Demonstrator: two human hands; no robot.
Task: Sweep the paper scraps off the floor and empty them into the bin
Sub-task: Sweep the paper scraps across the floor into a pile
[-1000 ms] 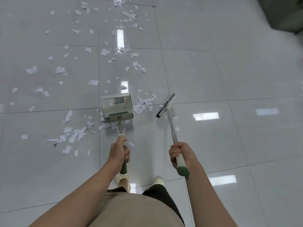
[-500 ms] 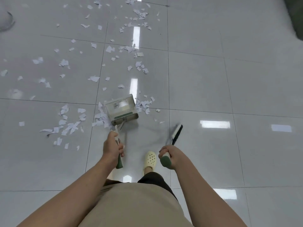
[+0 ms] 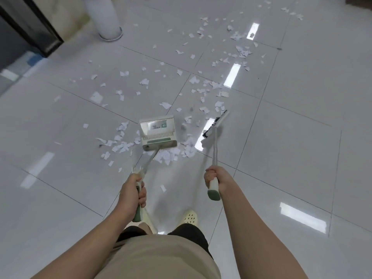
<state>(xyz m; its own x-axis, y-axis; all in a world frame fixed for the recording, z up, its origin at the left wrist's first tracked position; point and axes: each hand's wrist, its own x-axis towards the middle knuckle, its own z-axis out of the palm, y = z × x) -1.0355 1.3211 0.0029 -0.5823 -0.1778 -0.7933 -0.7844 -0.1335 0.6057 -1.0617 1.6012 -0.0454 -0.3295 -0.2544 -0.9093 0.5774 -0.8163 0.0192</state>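
at 10 o'clock, a dark cabinet edge (image 3: 34, 31) and a white cylindrical base (image 3: 106, 19) hemming in the far-left corner of the glossy tiled floor (image 3: 302, 137). bare tiles stretching below them along the left edge, with only a few stray bits.

paper scraps (image 3: 120, 147) strewn in a broad band from 11 o'clock through 1 o'clock, thickest in two clusters, one just left of the dustpan and one at its near right corner.

near centre, a white-and-green dustpan (image 3: 158, 131) resting on the floor, mouth facing away, its long handle running back toward 6 o'clock. left hand (image 3: 131, 195) wrapped around the green grip of that handle, fingers curled tight.

just right of the dustpan, a broom (image 3: 214, 125) angled toward 12 o'clock, dark bristles at the floor beside the right-hand scrap pile, apart from the pan's side. right hand (image 3: 215, 177) clenched around the broom's white handle, the green end cap poking out below the fist.

a pale perforated clog (image 3: 190, 217) at 6 o'clock between the forearms.

from 2 o'clock to 5 o'clock, open scrap-free tile reaching the right edge.
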